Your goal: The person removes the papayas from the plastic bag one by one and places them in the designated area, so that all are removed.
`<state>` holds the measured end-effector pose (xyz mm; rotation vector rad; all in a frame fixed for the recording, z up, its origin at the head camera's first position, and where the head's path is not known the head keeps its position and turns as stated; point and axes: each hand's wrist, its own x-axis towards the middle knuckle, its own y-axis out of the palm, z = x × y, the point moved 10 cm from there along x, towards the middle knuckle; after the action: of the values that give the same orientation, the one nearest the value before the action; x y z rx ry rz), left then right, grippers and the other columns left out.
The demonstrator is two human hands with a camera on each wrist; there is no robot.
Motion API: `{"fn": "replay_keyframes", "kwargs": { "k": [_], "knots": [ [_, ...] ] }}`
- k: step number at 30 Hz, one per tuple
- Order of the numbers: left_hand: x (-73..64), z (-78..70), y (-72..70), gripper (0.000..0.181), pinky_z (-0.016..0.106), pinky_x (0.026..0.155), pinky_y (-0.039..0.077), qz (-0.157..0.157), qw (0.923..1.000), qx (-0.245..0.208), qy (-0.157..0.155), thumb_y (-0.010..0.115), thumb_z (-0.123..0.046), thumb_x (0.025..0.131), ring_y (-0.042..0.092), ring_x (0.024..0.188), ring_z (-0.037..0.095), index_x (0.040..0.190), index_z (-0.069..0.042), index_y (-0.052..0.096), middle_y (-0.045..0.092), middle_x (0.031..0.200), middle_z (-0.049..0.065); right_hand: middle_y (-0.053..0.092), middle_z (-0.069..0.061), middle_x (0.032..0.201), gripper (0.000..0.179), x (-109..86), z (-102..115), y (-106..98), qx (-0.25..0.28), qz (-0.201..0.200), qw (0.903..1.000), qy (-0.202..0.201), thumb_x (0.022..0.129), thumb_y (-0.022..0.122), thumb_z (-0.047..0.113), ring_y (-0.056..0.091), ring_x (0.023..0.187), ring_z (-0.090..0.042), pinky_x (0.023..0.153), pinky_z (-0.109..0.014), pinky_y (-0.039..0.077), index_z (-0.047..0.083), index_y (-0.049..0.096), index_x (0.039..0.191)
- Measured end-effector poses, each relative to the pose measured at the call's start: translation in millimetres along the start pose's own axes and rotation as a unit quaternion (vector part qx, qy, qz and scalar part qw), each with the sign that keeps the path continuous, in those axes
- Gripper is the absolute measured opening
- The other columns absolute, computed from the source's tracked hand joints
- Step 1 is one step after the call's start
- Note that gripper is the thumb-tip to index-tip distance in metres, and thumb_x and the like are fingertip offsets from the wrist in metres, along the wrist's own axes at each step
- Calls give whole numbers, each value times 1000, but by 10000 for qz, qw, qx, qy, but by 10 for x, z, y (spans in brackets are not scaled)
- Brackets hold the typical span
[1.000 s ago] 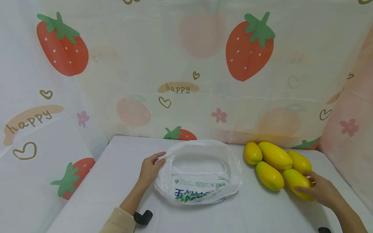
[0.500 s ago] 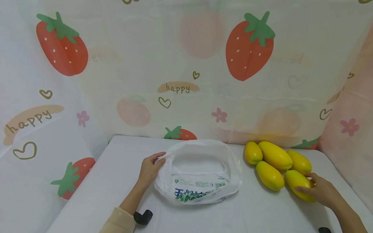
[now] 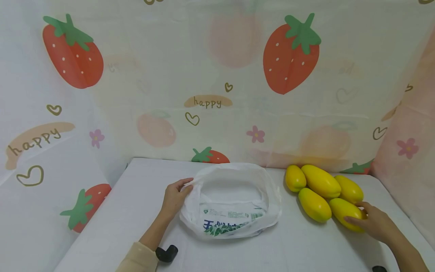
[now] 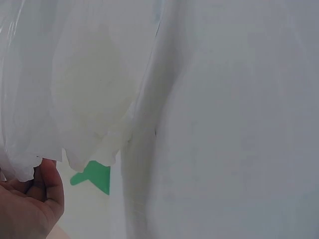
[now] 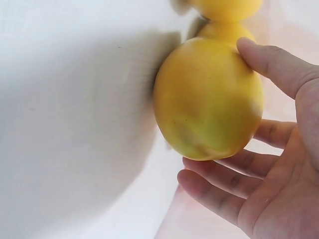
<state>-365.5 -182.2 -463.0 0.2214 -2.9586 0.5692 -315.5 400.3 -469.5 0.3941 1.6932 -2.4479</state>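
A white plastic bag (image 3: 190, 223) with green and blue print lies on the table, its wide mouth facing up. At its left rim, my left hand (image 3: 175, 198) pinches the thin plastic between thumb and fingers. The left wrist view shows the bag's edge (image 4: 94, 99) hanging beside that hand (image 4: 35, 206). On the right, my right hand (image 3: 377, 223) grips the nearest yellow mango (image 3: 346, 214). In the right wrist view the thumb lies on one side of this mango (image 5: 207, 99), the fingers on the other; its tip is greenish.
Several more mangoes, including a large one (image 3: 320, 181) and a nearer one (image 3: 315, 206), sit grouped behind and left of the held one. A black curved object (image 3: 167, 254) is by the left forearm. Strawberry-print cloth (image 3: 238, 94) walls the white table's back and sides.
The mango in my right hand shifted slightly toward the right and nearer, then back left against the group. My left hand and the bag have stayed in place.
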Motion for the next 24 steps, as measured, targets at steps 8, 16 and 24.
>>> {"fn": "replay_keyframes", "kwargs": {
  "k": [8,16,24],
  "knots": [
    [2,4,10,31,48,113,40,3,10000,54,-26,62,-15,93,50,134,32,122,-5,66,63,132,16,43,-47,126,98,-14,19,-2,40,-89,9999,-100,87,55,66,50,106,-56,85,-66,48,-16,33,136],
    [-7,-6,6,31,49,111,42,1,10000,81,9,63,-13,92,51,133,34,122,-5,67,63,131,17,46,-47,122,101,-31,53,-82,31,-267,9995,-162,86,55,68,53,103,-54,75,-57,55,-18,34,134],
    [-20,3,-2,30,49,113,39,25,9999,110,-79,63,-14,93,49,135,33,121,-5,67,62,132,17,50,-43,123,98,-42,121,-54,125,-221,9994,-234,84,58,68,57,102,-50,75,-52,56,-16,39,132]
  ]
}}
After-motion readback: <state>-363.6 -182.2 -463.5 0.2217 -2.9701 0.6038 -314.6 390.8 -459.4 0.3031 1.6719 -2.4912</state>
